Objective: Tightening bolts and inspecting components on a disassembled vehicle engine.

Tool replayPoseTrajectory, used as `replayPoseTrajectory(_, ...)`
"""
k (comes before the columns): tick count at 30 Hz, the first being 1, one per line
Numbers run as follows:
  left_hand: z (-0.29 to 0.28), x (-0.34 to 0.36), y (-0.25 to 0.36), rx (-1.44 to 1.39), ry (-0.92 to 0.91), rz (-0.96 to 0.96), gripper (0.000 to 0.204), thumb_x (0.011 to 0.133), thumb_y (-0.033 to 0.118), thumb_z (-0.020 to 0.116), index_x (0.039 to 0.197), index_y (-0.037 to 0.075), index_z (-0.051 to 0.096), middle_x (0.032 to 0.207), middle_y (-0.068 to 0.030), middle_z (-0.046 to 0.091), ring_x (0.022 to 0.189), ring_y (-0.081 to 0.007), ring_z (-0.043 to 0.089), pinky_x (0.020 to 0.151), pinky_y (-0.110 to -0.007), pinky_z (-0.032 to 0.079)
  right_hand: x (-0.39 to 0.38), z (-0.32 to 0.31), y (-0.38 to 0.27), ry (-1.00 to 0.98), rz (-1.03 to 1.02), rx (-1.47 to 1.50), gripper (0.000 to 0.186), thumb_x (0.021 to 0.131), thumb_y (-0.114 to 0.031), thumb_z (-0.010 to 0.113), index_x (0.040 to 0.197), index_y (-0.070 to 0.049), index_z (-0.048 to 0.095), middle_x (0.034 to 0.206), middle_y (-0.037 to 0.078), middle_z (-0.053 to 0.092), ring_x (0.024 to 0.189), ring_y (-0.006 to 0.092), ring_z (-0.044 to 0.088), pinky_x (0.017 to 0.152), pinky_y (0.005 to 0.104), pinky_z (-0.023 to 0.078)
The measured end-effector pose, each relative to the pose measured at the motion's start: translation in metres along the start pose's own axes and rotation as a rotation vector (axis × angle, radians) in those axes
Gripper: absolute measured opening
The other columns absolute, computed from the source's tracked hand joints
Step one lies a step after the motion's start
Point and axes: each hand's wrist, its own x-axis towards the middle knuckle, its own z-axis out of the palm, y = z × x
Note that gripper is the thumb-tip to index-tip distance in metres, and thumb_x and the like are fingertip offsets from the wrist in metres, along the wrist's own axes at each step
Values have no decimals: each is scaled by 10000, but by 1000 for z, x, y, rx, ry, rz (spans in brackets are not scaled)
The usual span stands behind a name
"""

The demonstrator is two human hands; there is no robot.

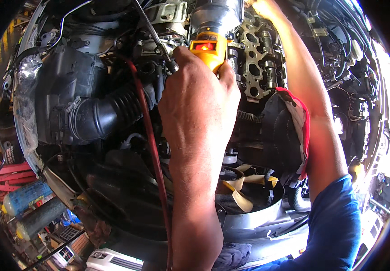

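My left hand (199,99) is closed round the yellow handle of a work lamp (216,44), which has a red switch and a wide clear-and-metal head at the top edge. The lamp is held over an opened car engine. Beside my left fingers lies the end of a long dark rod (152,29); whether they touch it I cannot tell. My right hand (269,8) reaches to the far end of the cylinder head (253,58), next to exposed camshafts (269,67). The frame's top edge cuts off its fingertips, so its grip is hidden.
A ribbed black intake hose (109,113) joins the air filter box (64,86) at left. A red hose (149,131) runs past my left forearm. Dark cloth with red edging (301,131) lies under my right arm. Yellow fan blades (238,196) sit nearer me. Gas cylinders (28,198) stand lower left.
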Motion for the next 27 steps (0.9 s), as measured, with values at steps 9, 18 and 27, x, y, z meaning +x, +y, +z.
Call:
replayPoseTrajectory(9, 2, 0, -3, 67, 50, 111, 427, 966, 303, 676, 1102, -74, 528, 861, -270, 723, 837, -398, 744, 768, -467, 595, -6, 0, -8, 2, 3, -21, 293, 931, -333, 684, 1036, -64, 739, 1008, 209, 743, 1025, 379, 703, 879, 466, 536)
replayPoseTrajectory(18, 0, -1, 0, 59, 17, 86, 438, 972, 299, 670, 1127, -81, 518, 890, -272, 727, 863, -394, 745, 786, -466, 595, -7, -5, -15, -136, 204, 89, 273, 922, -328, 714, 969, -61, 738, 913, 198, 748, 902, 340, 727, 806, 452, 542)
replayPoseTrajectory(27, 0, 0, 0, -7, -2, 4, 540, 927, 389, 722, 1117, -102, 604, 1019, -316, 712, 1004, -445, 714, 877, -495, 548, 5, 9, 9, -50, 34, -23, 253, 926, -294, 714, 960, -46, 744, 965, 220, 742, 959, 362, 724, 836, 446, 545)
